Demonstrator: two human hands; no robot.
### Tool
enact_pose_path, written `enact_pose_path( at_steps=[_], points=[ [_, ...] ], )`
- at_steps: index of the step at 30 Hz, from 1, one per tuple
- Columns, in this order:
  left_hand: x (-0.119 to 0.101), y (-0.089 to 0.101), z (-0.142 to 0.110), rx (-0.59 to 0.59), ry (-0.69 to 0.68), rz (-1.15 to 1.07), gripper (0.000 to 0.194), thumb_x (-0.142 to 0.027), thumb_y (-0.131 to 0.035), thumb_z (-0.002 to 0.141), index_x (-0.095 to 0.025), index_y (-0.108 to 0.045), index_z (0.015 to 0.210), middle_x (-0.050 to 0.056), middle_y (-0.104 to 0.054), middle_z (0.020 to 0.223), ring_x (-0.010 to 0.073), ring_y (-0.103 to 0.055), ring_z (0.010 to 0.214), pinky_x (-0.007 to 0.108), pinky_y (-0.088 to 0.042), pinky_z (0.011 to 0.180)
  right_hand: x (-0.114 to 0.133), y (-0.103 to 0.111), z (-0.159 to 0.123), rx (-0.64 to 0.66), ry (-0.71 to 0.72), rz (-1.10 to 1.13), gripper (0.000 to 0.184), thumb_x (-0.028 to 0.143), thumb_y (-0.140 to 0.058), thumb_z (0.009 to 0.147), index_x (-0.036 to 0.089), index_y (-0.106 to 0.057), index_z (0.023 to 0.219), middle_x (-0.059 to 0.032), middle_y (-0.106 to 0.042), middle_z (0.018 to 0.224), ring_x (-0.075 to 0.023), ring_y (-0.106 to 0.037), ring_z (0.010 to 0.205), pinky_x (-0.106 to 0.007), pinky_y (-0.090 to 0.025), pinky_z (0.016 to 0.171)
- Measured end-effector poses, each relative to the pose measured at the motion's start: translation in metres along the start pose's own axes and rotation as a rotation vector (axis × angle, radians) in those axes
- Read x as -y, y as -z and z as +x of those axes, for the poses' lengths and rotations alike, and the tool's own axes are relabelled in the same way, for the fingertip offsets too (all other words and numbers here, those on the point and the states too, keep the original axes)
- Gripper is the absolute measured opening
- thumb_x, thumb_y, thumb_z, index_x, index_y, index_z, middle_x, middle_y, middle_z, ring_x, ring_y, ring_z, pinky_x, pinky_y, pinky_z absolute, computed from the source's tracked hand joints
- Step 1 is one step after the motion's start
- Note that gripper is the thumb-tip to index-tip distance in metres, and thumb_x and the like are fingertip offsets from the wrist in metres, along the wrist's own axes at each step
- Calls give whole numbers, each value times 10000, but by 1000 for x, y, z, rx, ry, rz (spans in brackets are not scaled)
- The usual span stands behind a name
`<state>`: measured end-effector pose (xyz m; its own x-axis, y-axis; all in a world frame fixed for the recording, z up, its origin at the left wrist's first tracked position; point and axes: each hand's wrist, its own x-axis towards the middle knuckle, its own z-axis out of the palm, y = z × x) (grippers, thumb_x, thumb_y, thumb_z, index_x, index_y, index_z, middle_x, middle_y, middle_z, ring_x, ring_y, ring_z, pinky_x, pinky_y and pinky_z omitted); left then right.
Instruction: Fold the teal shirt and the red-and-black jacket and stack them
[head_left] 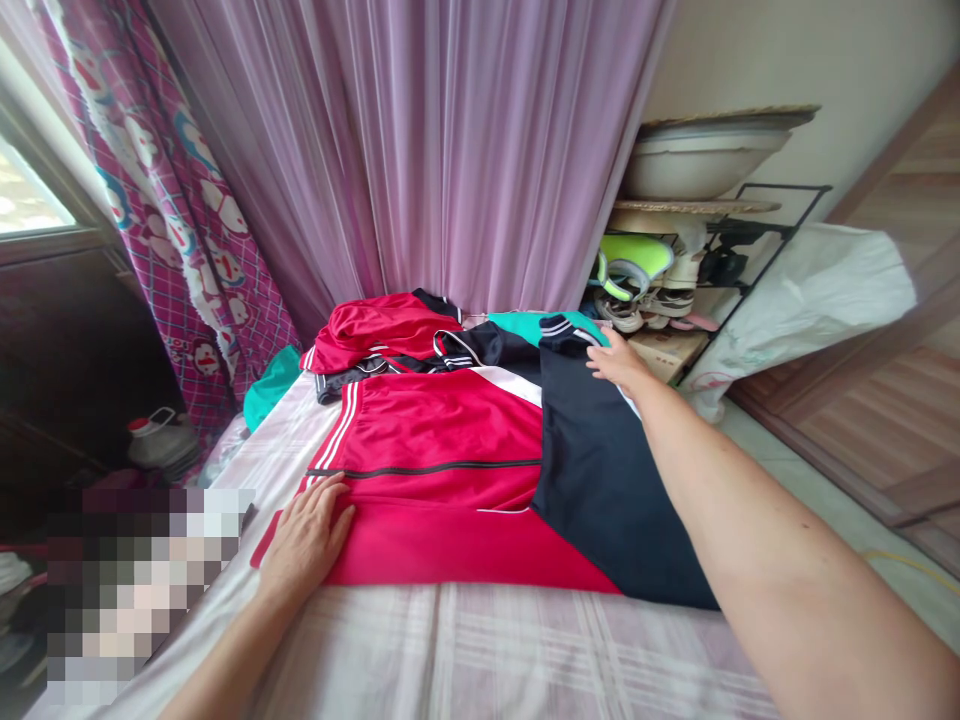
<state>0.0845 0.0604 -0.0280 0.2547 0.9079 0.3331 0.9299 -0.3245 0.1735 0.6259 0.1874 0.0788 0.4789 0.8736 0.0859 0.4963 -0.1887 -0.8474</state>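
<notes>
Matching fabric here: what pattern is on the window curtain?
Window curtain: white cartoon figures on magenta plaid, head view.

- Under the left fingers (319, 510): red jacket (435, 430) with white stripes
- Under the right fingers (609, 360): navy panel, perhaps black (600, 500)
- Beyond those fingers: teal cloth (532, 325)
- Nearer than both: pale pink checked bedsheet (450, 650)

Head view, roughly downward toward hands (304, 535) (619, 362)

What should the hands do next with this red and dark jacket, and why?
I think the right hand should probably fold the dark sleeve in over the red part. The sleeve lies spread out beside the red part, with its cuff close to that hand, and the left hand is already pressing the red part flat on the bed.
</notes>
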Motion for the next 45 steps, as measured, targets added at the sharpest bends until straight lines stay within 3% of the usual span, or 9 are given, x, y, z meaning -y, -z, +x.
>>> enact_pose_path(
  at_steps=[2,7,12,15,21,26,32,38,45],
  points=[
    [0,0,1,-13,-12,6,360,-448,-400,954,-223,-600,1150,96,-624,1345,252,-553,1260,438,-402,1103,-6,-4,-17,49,-19,9,694,245,-533,907,179,-266,1544,-173,-643,1311,-167,-718,846,-233,-551,612],
    [-4,2,4,7,-25,35,376,-426,-365,968,-239,-620,1172,70,-626,1348,246,-563,1246,436,-405,1097,-30,-6,-88,101,86,-166,387,270,-520,907,140,-647,1248,-149,-722,1171,-230,-708,986,-330,-566,827],
    [-9,5,6,43,-3,59,382,-405,-358,967,-250,-637,1177,62,-609,1376,251,-547,1272,435,-422,1069,-69,-15,-190,81,617,-476,383,387,-439,954,273,-683,1226,-62,-670,1304,-238,-604,1219,-401,-475,1040],
    [-11,7,8,63,5,61,382,-371,-356,963,-239,-642,1178,69,-600,1389,252,-531,1291,435,-415,1075,-100,-15,-222,74,610,-724,421,397,-404,967,290,-634,1303,-68,-606,1395,-262,-518,1320,-500,-410,1081],
    [-14,14,11,103,16,76,391,-343,-365,955,-241,-630,1224,69,-596,1401,247,-525,1297,442,-396,1092,-120,-13,-221,81,533,-876,461,402,-370,981,276,-568,1377,-73,-533,1473,-242,-448,1378,-485,-336,1123],
    [-53,17,8,25,-4,129,456,-362,-395,954,-204,-597,1330,116,-553,1451,313,-442,1381,528,-286,1163,-112,-16,-224,76,518,-898,476,404,-350,989,254,-556,1391,-76,-518,1485,-240,-436,1385,-475,-321,1131],
    [-91,-4,2,249,-78,65,481,-457,-390,978,-306,-538,1410,66,-494,1508,303,-396,1425,595,-265,1163,-115,-12,-224,116,469,-918,485,417,-351,984,285,-532,1414,-56,-498,1504,-235,-423,1397,-467,-324,1136],
    [-54,4,4,232,-118,61,503,-467,-362,987,-267,-542,1412,70,-482,1519,266,-403,1424,484,-308,1175,-121,-10,-225,125,451,-920,504,422,-344,979,275,-517,1428,-57,-480,1518,-234,-413,1405,-466,-320,1144],
    [-8,18,9,236,-15,71,510,-441,-352,967,-276,-532,1415,65,-464,1533,283,-390,1429,523,-282,1173,-123,-7,-227,120,450,-919,503,424,-343,973,276,-529,1417,-58,-486,1513,-234,-430,1393,-465,-336,1136]
  ],
)
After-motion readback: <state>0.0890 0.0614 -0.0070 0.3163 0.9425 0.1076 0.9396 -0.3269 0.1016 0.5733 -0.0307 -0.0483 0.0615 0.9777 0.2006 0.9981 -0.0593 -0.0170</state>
